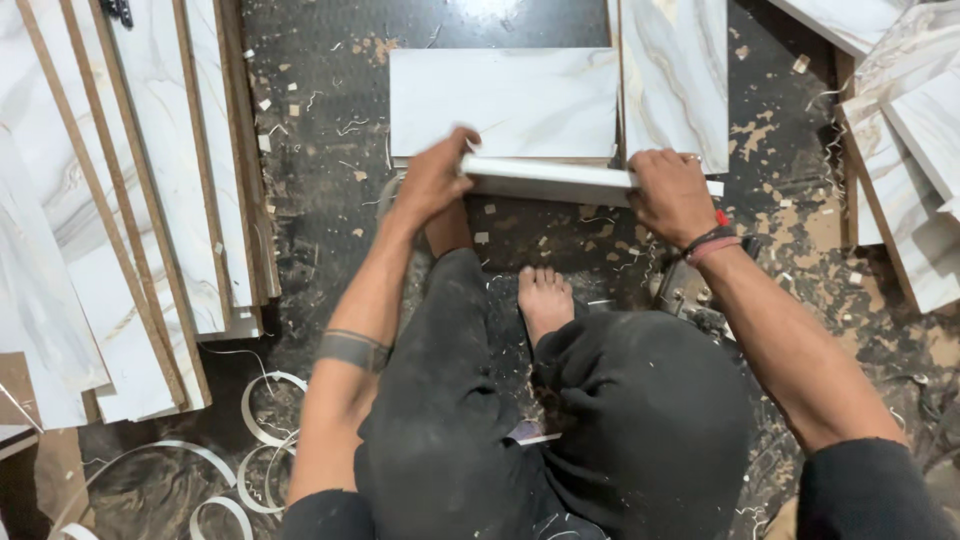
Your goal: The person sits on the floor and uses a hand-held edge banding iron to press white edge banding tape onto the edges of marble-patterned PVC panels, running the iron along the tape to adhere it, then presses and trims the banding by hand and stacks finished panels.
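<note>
Marble-patterned laminate board (560, 182), a narrow piece seen edge-on, lies across the middle of the scene just beyond your bare foot (545, 298), held level between both hands. Your left hand (432, 180) is clamped over its left end, fingers curled over the top edge and thumb toward you. Your right hand (672, 195) closes over the board near its right end, knuckles up, with a short length showing past it. Holding it at both ends appears to keep the long piece from tipping or twisting.

Directly beyond it, a stack of matching rectangular panels (503, 100) lies flat on the floor, its near edge just behind the held board; the board seems lined up parallel with that stack. A taller panel (675, 70) lies against the stack's right side.

You sit low, knees drawn up in dark trousers, so the work is close in front of you. A power tool (685, 290), partly hidden under your right forearm, rests on the floor near your right knee; its type cannot be told.

Long cut strips (130, 200) are laid side by side at far left, more panels (915, 150) at far right. Coils of white edge banding (255, 440) lie near left. Wood chips (780, 190) litter the dark floor (320, 200).
</note>
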A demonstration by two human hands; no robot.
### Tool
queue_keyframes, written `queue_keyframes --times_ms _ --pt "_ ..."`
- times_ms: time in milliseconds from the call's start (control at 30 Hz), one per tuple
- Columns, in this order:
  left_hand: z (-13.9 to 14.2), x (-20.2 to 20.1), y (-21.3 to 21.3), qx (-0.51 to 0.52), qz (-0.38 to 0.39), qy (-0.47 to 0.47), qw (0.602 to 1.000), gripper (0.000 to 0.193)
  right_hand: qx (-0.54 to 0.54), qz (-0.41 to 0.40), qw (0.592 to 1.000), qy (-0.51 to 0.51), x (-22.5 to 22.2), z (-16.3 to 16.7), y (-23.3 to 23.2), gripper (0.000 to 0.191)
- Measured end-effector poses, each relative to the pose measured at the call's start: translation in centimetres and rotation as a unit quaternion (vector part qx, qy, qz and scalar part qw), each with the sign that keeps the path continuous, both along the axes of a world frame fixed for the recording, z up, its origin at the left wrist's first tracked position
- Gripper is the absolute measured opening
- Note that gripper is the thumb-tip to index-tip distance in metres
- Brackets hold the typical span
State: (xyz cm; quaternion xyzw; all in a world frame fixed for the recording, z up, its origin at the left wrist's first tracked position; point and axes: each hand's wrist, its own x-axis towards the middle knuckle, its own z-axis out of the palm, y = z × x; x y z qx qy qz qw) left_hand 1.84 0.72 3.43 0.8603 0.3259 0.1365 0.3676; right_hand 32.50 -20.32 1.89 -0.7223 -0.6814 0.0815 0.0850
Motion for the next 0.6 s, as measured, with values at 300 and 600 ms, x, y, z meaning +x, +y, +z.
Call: queue_keyframes --times_ms 300,600 --pt "14.7 8.7 -1.8 0.192 -0.18 -0.092 0.96 0.039 0.033 -0.052 0.996 0.066 -3.4 3.2 2.1 0.042" --pt "14.6 3.9 -3.3 0.204 -0.146 -0.077 0.965 0.023 0.162 -0.068 0.855 0.488 -4.3 6.8 2.0 0.04"
